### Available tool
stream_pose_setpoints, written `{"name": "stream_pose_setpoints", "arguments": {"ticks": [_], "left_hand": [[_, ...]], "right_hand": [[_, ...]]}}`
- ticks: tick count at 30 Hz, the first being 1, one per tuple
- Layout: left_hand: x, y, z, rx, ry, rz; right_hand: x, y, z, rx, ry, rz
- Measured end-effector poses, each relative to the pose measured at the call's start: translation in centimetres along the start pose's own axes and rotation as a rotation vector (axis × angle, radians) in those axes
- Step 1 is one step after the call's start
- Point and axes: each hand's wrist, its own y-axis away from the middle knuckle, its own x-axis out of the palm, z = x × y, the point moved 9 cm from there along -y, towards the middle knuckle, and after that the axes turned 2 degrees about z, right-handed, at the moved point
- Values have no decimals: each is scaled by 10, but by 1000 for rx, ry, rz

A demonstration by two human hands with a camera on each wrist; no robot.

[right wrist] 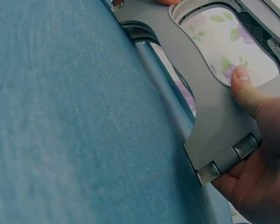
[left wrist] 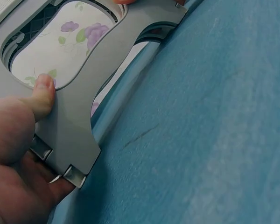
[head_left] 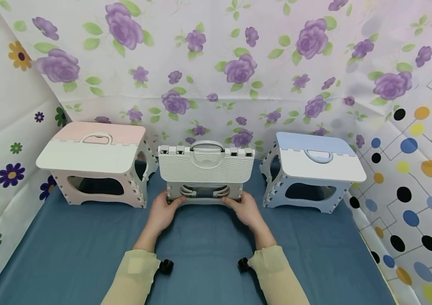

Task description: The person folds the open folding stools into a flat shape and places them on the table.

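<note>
A grey and white folding step stool (head_left: 206,169) stands in the middle at the back of the blue cloth, between two other stools. Its textured white top is tilted toward me, with a carry handle at the upper edge. My left hand (head_left: 163,210) grips the lower left corner of its grey leg panel (left wrist: 72,126), thumb on the front face near the oval opening and fingers behind the hinged edge. On the opposite corner, my right hand (head_left: 247,209) holds the panel (right wrist: 219,121) the same way. The fingers behind the panel are mostly hidden.
To the left stands an unfolded pink and white stool (head_left: 90,165). A blue and white stool (head_left: 311,169) stands unfolded to the right. Flowered cloth (head_left: 208,84) hangs close behind all three, and a dotted cloth (head_left: 410,182) borders the right side. Blue cloth (head_left: 204,254) covers the surface.
</note>
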Motion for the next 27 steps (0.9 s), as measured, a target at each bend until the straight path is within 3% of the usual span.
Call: {"name": "stream_pose_setpoints", "arguments": {"ticks": [5,10,16,22,27], "left_hand": [[-6,1,0,-23,-23,-34],[-13,3,-9,24,27,-112],[-22,6,-13,81,36,-182],[-17,3,-11,71,23,-77],[-11,-1,-10,39,-25,-17]], "right_hand": [[-7,3,0,8,24,9],[-20,5,-5,58,49,-55],[-27,8,-12,94,-49,-93],[-23,5,-8,8,19,-63],[-24,4,-10,3,40,-87]]}}
